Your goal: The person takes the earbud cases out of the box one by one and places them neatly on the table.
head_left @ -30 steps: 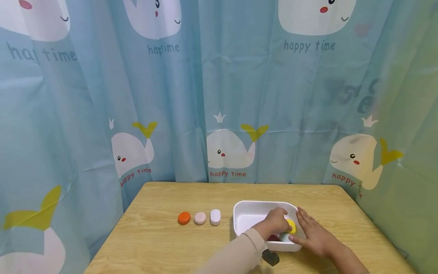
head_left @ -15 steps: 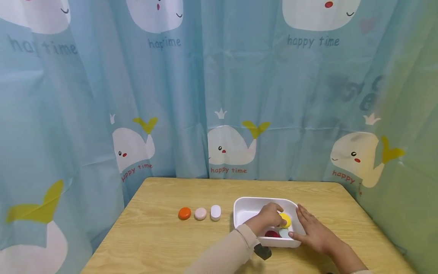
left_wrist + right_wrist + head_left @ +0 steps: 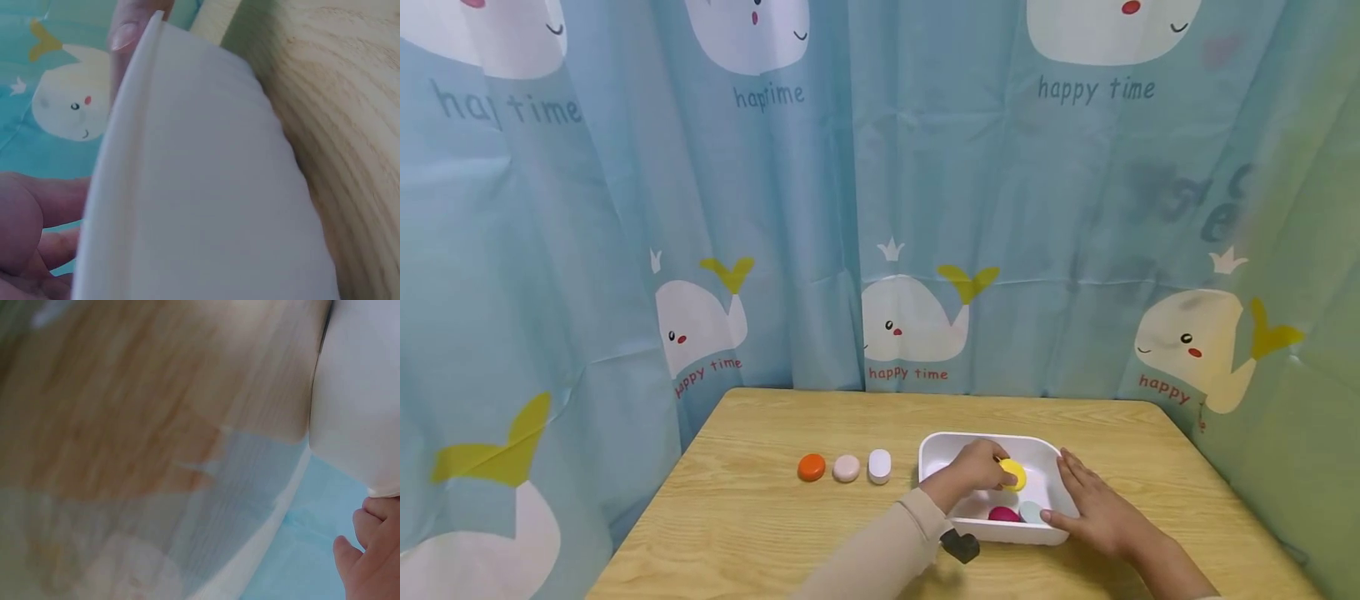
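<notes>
In the head view, a white plastic box [image 3: 1011,532] stands on the wooden table. My left hand [image 3: 967,468], reaching in over its front rim, pinches a yellow rounded disc [image 3: 1014,475] inside it. A crimson disc [image 3: 1003,515] and a pale grey-green disc [image 3: 1030,511] lie in the box near its front wall. My right hand [image 3: 1103,508] rests against the box's right end, fingers extended, its thumb at the front rim. The left wrist view has the box wall hiding part of my left hand [image 3: 25,225].
Left of the box, an orange disc [image 3: 811,467], a pale pink disc [image 3: 846,468] and a white oval piece [image 3: 879,466] lie in a row on the table [image 3: 760,533]. Behind hangs a blue whale-print curtain [image 3: 805,208].
My left hand has moved left inside the box with the yellow disc, away from the right end. The crimson and grey-green discs show more now. My right hand stays against the box.
</notes>
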Tool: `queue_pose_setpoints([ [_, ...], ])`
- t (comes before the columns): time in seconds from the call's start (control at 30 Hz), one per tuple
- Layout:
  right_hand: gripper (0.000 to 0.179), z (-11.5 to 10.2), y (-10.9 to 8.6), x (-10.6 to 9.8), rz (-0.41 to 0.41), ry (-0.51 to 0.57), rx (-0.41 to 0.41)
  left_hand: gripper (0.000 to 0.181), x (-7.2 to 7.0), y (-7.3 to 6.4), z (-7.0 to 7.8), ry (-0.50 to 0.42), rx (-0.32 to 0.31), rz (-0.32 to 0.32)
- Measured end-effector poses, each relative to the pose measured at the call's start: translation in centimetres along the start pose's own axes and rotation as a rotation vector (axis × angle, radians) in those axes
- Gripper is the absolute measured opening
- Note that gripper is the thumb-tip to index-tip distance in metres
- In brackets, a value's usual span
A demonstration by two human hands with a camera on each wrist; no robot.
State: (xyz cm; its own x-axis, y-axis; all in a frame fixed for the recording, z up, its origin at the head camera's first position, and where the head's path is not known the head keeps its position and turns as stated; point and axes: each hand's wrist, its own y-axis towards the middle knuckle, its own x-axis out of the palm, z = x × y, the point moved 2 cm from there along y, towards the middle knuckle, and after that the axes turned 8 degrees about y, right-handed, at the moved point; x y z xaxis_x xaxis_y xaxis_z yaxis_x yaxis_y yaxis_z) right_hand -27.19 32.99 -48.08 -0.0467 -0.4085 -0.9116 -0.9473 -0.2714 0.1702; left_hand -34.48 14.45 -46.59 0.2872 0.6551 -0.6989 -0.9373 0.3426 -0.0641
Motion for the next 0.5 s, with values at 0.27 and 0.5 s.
queue_pose_setpoints([
  [0.27,0.09,0.0,0.1,0.0,-0.006,-0.001,0.013,0.022,-1.2,0.0,-1.0,-0.124,0.041,0.0],
  [0.5,0.091,-0.1,0.0,0.0,-0.003,-0.002,0.009,0.017,-2.3,-0.6,-1.9,-0.165,0.059,-0.004],
])
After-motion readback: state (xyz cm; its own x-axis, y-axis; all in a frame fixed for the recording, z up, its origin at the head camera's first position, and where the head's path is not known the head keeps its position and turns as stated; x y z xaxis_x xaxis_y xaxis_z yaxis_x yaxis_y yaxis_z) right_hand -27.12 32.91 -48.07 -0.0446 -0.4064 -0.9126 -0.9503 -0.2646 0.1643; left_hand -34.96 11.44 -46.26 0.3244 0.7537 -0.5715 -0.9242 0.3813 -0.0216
